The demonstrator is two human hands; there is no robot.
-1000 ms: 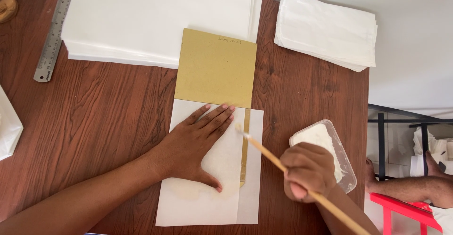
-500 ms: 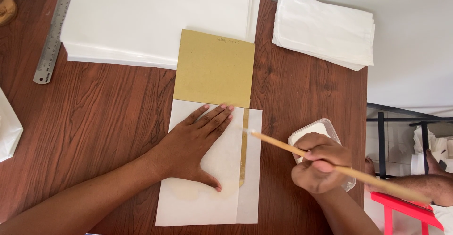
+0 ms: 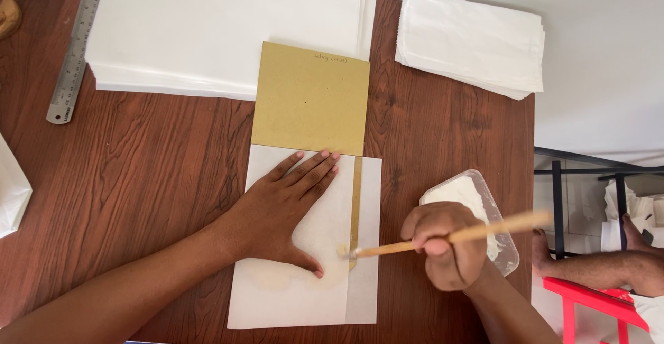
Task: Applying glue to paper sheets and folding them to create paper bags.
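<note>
Two bare hands work over a brown wooden table [image 3: 159, 171], where a white paper sheet [image 3: 304, 295] lies folded around a tan cardboard template [image 3: 311, 98] whose upper part sticks out beyond the paper's top edge. Left hand [image 3: 283, 209] lies flat on the folded sheet, palm down, fingers stretched straight and close together toward the cardboard, thumb spread to the side; it grips nothing and only presses the paper. Right hand [image 3: 446, 244] is curled tight around a thin wooden brush [image 3: 443, 239] held nearly level, its bristle tip touching the narrow strip of cardboard that shows between the paper's folded flap and its free right margin, just beside the left thumb. Behind the right hand sits a clear plastic tub [image 3: 501, 230] of white paste, close to the table's right edge. Beyond the template a big stack of white sheets [image 3: 221, 26] fills the far side, a smaller pile of white paper bags [image 3: 474, 40] lies at the far right corner, and a metal ruler [image 3: 77, 50] runs along the stack's left side. Past the table edge, low on the right, another person's arm [image 3: 602, 268] rests near a red frame [image 3: 595, 309]
</note>
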